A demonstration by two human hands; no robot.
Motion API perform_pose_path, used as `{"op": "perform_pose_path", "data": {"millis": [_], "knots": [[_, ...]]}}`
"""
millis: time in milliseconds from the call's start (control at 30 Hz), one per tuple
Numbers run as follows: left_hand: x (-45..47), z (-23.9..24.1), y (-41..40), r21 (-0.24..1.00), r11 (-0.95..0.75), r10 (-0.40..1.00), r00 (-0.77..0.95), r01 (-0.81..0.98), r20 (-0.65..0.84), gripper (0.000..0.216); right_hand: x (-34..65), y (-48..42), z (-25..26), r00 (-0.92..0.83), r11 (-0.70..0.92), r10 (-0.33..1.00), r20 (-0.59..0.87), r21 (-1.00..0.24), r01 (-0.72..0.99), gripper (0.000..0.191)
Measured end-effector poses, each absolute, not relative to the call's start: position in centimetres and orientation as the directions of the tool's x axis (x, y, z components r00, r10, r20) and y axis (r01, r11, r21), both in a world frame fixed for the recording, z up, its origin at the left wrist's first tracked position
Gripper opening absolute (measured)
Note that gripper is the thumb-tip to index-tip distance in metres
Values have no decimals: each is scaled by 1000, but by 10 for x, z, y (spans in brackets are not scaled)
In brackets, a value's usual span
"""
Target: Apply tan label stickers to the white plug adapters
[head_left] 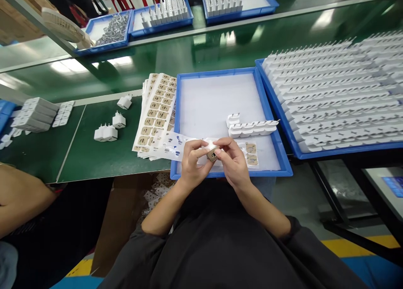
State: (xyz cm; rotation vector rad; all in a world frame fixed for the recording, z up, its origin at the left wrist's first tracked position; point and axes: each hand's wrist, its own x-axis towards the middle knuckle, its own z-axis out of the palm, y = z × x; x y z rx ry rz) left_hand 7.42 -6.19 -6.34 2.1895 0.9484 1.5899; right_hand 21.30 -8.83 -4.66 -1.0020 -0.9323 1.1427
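My left hand (195, 163) and my right hand (232, 161) meet over the front of a blue-rimmed tray (220, 74), both closed around one small white charger (212, 153). Its face towards me is tan, with dark port openings. Under my hands lies a sticker sheet (252, 154) with a few tan pieces at its right end; its left part (170, 144) is mostly peeled bare. Behind my right hand, a short row of white chargers (252, 128) lies in the tray.
Left of the tray is a stack of tan sticker sheets (157, 104). Several loose chargers (108, 132) stand further left. A full charger tray (340, 100) adjoins on the right. A person's arm (23, 192) is at far left, and a carton (116, 222) with scraps sits below.
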Motion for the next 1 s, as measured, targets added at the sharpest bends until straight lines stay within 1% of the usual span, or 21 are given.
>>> {"op": "perform_pose_path", "data": {"millis": [133,267,367,467,567,667,733,833,900,933,967,1000], "knots": [[74,-62,-63,498,-768,601,182,404,778,40,208,-89,-43,157,112,986,60,-932,-345,10],[74,-61,-63,470,-779,577,180,415,796,40,208,-89,-40,147,85,989,33,-928,-363,9],[73,-61,-63,495,-782,586,174,379,792,43,210,-89,-40,115,50,993,4,-917,-395,11],[73,-62,-62,561,-763,626,149,321,765,45,217,-89,-41,50,34,999,16,-922,-385,18],[74,-63,-61,626,-736,669,136,257,731,45,227,-89,-41,25,115,993,113,-963,-242,23],[75,-63,-60,645,-725,685,148,242,714,45,236,-87,-35,57,231,972,230,-973,-23,16],[75,-63,-60,638,-726,683,154,257,714,44,238,-85,-30,66,324,939,337,-933,157,8],[75,-60,-62,665,-700,711,164,259,684,40,237,-82,-27,27,470,853,521,-791,391,4],[76,-59,-63,736,-633,773,167,239,611,38,236,-85,-29,-17,556,784,621,-690,463,6],[76,-58,-63,778,-583,813,155,234,562,38,236,-88,-30,-37,589,758,651,-659,468,7],[76,-57,-63,817,-525,851,129,236,509,38,236,-93,-31,-57,613,745,664,-649,451,7],[75,-57,-62,848,-470,882,93,244,462,38,236,-98,-32,-83,625,751,655,-664,410,6]]}}
